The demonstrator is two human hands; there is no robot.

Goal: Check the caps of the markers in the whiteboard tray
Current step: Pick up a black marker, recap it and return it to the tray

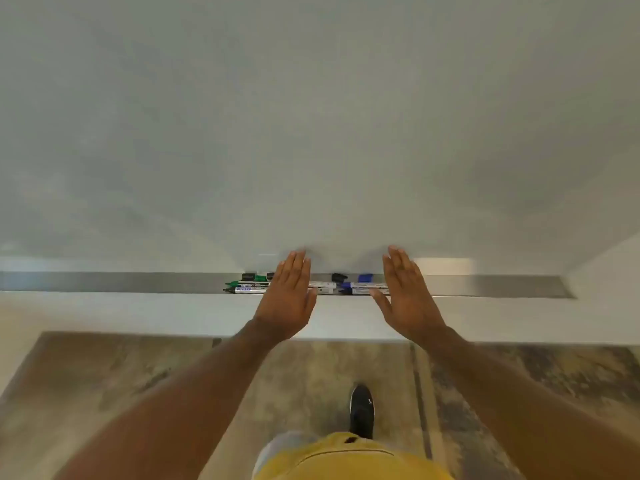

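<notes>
A grey metal whiteboard tray (138, 283) runs across the view below the whiteboard (311, 116). Several markers lie in its middle: green-tipped ones (247, 286) on the left, blue ones (363, 288) on the right. Loose caps sit behind them: a black cap (248, 276), a green cap (260, 277), another black cap (338, 277) and a blue cap (365, 278). My left hand (289, 296) hovers flat over the markers with fingers straight. My right hand (407, 294) is flat too, above the blue markers' right ends. Neither hand holds anything.
A white ledge (138, 313) sticks out under the tray. Below it is mottled brown floor (311, 382) with my black shoe (362, 410). The tray ends at the right (564, 289) near a wall corner.
</notes>
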